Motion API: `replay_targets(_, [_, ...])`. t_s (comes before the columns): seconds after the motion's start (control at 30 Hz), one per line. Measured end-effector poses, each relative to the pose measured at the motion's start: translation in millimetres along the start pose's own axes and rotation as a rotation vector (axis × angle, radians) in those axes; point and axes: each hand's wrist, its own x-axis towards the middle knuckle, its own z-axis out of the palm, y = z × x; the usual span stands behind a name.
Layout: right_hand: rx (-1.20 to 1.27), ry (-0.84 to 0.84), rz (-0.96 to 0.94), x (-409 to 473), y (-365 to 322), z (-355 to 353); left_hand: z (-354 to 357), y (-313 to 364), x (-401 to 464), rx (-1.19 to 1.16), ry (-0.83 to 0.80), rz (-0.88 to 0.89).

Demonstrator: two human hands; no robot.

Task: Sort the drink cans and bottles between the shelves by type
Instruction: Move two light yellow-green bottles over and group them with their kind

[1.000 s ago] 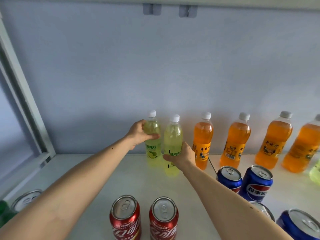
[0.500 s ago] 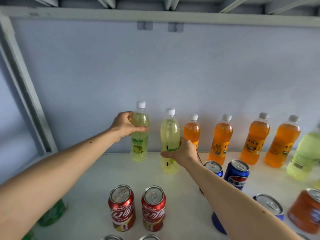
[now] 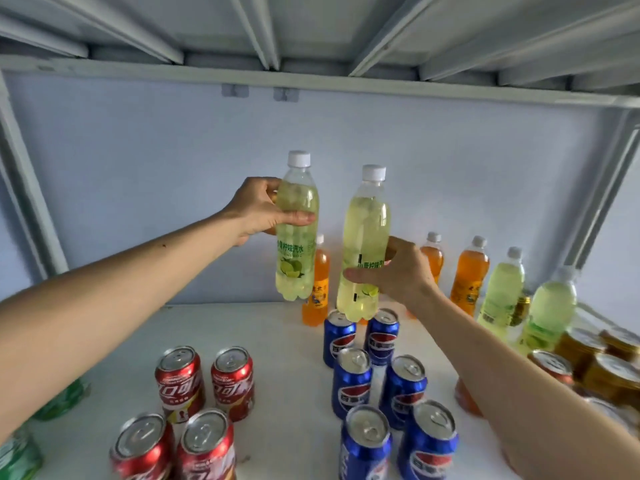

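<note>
My left hand [image 3: 258, 211] grips a lime-green bottle [image 3: 296, 251] near its shoulder and holds it upright in the air above the white shelf [image 3: 277, 341]. My right hand [image 3: 398, 271] grips a second lime-green bottle [image 3: 365, 237] around its label, also lifted and upright. Orange bottles [image 3: 469, 271] stand along the back wall. Two more lime-green bottles [image 3: 500, 292] stand at the right. Red cola cans [image 3: 180, 381] stand front left, blue cola cans [image 3: 351, 381] front centre.
The upper shelf's underside [image 3: 311, 46] with metal ribs is close overhead. Slanted frame posts [image 3: 24, 174] flank both sides. Green cans [image 3: 59, 400] sit at the left edge. Gold-topped and orange cans [image 3: 588, 362] crowd the right edge.
Both hands have lifted their lime-green bottles off the shelf and raised them. The view has pulled back and tilted up, showing more cans in front and the upper shelf.
</note>
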Motion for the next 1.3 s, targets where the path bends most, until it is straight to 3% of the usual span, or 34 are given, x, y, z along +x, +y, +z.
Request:
replay_targets(0.27, [0.014, 0.116, 0.067, -84.7, 63.5, -148.1, 135.9, 82.9, -47.3, -0.116, -0.132, 0.069])
replay_targets(0.67, [-0.054, 0.303, 0.249, -208.2, 196.7, -326.5, 361.8, 146.1, -104.1, -0.224, -0.439, 0.088])
replay_targets(0.93, [-0.068, 0.472, 0.339, -231.1, 272.5, -410.2, 488.6, 181.2, -97.2, -0.235, -0.667, 0.179])
replay_targets(1.3, [-0.036, 0.621, 0.435, -254.6, 357.0, -533.0, 643.8, 248.7, -87.9, -0.234, -0.831, 0.302])
